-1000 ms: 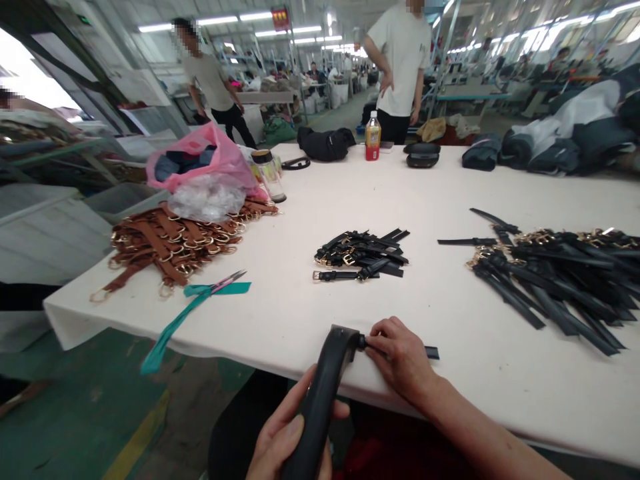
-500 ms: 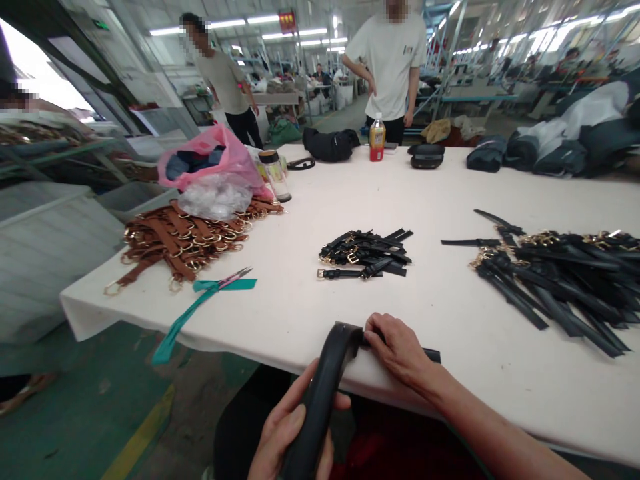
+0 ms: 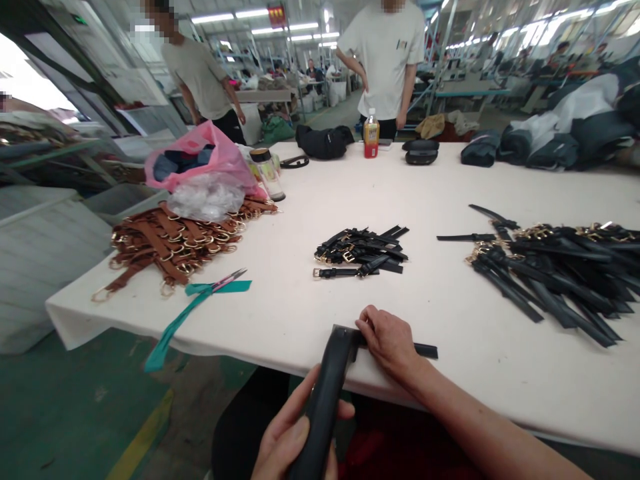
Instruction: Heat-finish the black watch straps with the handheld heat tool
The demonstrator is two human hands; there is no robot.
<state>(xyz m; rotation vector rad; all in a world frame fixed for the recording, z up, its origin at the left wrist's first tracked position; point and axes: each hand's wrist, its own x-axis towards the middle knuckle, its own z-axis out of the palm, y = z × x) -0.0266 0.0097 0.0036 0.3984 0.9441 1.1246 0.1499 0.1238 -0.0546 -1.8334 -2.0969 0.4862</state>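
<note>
My left hand [image 3: 287,440] is wrapped round the handle of a black hand tool [image 3: 325,400] at the table's near edge. The tool's head rests on the white table [image 3: 450,193]. My right hand [image 3: 387,343] presses a short black strap [image 3: 424,350] against the tool's head, fingers closed over it; one strap end sticks out to the right. A small pile of black buckled straps [image 3: 363,252] lies beyond my hands. A larger heap of black straps [image 3: 555,267] spreads at the right.
Brown straps with gold rings [image 3: 170,243] lie at the left by a pink plastic bag [image 3: 200,163]. Small snips on a teal ribbon [image 3: 215,288] sit near the left edge. A drink bottle [image 3: 371,135], black bags and two standing people are at the far side.
My right hand has slid slightly left along the strap toward the tool's head. The view shifted a little; the tool stays in my left hand.
</note>
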